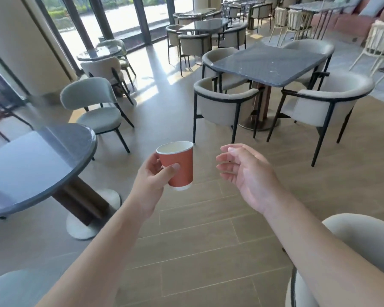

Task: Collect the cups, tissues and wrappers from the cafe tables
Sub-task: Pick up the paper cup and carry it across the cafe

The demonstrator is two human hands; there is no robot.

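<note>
Over wood-plank cafe floor (208,251), between round table (31,169) and rectangular table (268,63). One orange paper cup (177,166), near upright, mouth up, tipped slightly left, gripped by left hand (151,176). Right hand (246,173) empty, fingers loosely curled, apart from cup.

Bright daylight floods in through the tall dark-framed windows (120,21) at the far left, and the view outside is blown out almost to white. Long sunlit patches lie across the pale wood-plank floor (155,69) below the glass, cut by thin shadows of chair legs. The round grey-blue stone surface (31,165) at the left carries a broad pale sheen of reflected sky, and the square dark speckled surface (268,63) shows a softer glare. Near the edges, straight lines bow from the wide lens, and the left side is smeared with blur. The middle stays fairly sharp; the distant cream chairs (297,18) look soft.
</note>
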